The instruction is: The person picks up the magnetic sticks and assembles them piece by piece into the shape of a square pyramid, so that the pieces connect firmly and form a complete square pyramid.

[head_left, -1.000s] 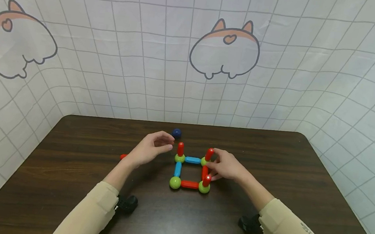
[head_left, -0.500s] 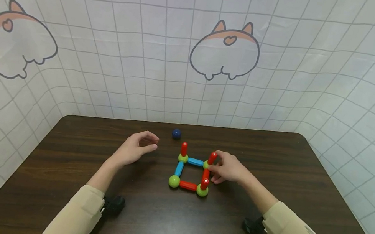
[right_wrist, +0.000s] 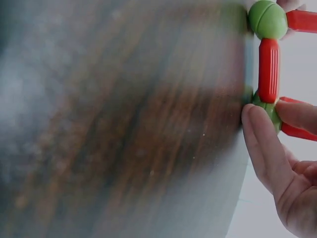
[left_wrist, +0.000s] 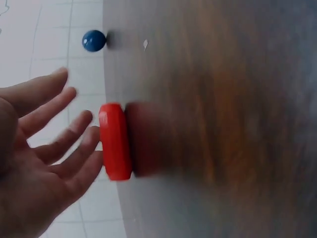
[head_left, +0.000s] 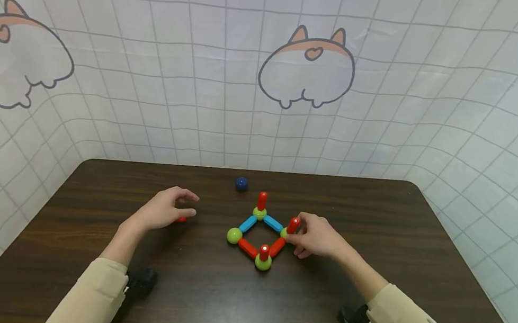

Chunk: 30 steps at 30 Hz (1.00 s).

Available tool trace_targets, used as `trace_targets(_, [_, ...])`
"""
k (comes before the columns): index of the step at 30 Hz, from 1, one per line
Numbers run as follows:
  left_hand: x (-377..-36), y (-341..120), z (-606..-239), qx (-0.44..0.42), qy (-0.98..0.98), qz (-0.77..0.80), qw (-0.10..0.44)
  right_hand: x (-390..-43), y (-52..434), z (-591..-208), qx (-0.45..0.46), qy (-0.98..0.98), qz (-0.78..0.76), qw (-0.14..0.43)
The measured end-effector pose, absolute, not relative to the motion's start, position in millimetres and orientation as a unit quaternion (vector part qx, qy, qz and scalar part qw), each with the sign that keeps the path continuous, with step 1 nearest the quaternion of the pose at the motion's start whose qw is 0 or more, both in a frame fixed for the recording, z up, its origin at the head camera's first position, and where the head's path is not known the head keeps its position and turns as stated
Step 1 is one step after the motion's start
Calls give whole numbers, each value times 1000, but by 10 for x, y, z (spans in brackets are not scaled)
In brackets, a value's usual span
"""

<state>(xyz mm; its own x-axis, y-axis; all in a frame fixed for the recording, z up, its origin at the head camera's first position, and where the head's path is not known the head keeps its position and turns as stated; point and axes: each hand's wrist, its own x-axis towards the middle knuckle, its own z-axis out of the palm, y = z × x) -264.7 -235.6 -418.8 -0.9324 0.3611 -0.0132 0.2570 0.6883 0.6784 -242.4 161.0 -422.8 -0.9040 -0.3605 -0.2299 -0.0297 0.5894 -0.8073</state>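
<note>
A square frame of red rods [head_left: 248,247] and blue rods [head_left: 273,223] joined by green balls [head_left: 234,235] lies on the table, one corner toward the front. Three red rods [head_left: 262,201] stand up from its back, right and front balls; the left ball has none. My right hand [head_left: 319,236] pinches the green ball [right_wrist: 271,115] at the right corner between thumb and fingers. Away to the left, my left hand [head_left: 162,208] is spread with relaxed fingers beside a loose red rod [left_wrist: 116,143], mostly hidden in the head view. Whether the fingers touch it, I cannot tell.
A dark blue ball [head_left: 241,183] rests near the back edge of the dark wooden table [head_left: 368,211]. Behind it hangs a white checked cloth [head_left: 190,95]. Black wrist cameras [head_left: 142,282] sit under both sleeves.
The frame has turned clockwise from square-on to a diamond, the right hand staying at its right corner. My left hand has moved left, away from the frame, to the loose red rod.
</note>
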Motion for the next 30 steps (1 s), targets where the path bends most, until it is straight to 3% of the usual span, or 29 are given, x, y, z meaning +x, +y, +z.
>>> trace_targets(12, [-2639,-2468,-4138,192,931,281,135,-2498,1751,-4170,-186,855,-424,235])
trace_targets(20, [-2611,-2482,-4161,177,936,273,130,-2706,1674,-4195,-176,830,-483,217])
trace_targets(30, [-2632,-2494,-4217,181,937,277,112,-2889,1486,-4280,-196,855,-432,208])
